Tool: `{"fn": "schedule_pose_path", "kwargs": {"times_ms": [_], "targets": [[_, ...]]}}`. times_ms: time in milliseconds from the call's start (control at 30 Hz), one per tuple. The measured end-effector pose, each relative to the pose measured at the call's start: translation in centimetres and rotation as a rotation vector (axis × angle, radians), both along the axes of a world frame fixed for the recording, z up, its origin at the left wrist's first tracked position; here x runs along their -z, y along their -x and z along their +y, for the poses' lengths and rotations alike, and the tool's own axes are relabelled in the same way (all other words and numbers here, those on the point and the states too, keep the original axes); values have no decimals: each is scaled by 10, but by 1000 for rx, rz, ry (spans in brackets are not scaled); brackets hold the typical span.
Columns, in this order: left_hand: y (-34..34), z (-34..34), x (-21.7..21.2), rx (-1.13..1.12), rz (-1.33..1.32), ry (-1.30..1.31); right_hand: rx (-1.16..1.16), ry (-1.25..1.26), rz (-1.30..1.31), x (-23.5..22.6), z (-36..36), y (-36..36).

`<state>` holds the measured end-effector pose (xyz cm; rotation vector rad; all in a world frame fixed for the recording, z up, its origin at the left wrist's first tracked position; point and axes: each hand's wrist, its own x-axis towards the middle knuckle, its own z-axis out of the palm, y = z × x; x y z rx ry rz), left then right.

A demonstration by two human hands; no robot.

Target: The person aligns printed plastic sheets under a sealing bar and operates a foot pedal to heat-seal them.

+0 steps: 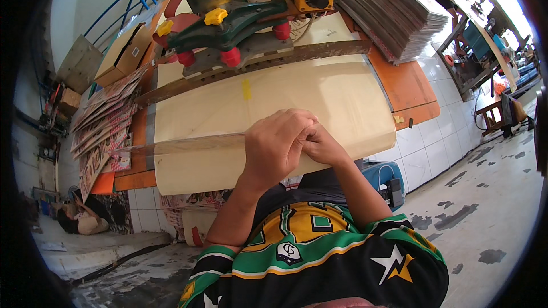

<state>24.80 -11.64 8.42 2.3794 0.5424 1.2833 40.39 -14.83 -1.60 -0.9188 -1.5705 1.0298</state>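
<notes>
Head view. I see the left hand point(277, 148) curled into a loose fist, fingers folded over the right hand point(321, 147), whose fingers are tucked beneath it; the two are pressed together, and I cannot tell whether either pinches anything. Both rest at the near edge of the cream sheet point(274, 100) covering the orange table point(406, 82) (the sheet overhangs that edge). A press point(240, 25) with yellow knobs stands at the sheet's far edge. Printed sheets point(103, 120) fan out at the table's left edge; a grey stack point(394, 8) lies at its far right corner.
</notes>
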Motion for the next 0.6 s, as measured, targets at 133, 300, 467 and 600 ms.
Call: {"fn": "schedule_pose_path", "kwargs": {"times_ms": [133,300,467,600], "targets": [[0,-1,-7,-8,94,-5,64,-138,-64,-5,1,2],[4,-1,-10,-7,157,50,49,-72,-12,-9,0,3],[0,-2,-6,-47,150,11,14,-5,43,-6,-1,4],[-3,-2,0,-97,127,-56,30,-22,29,-7,0,4]]}}
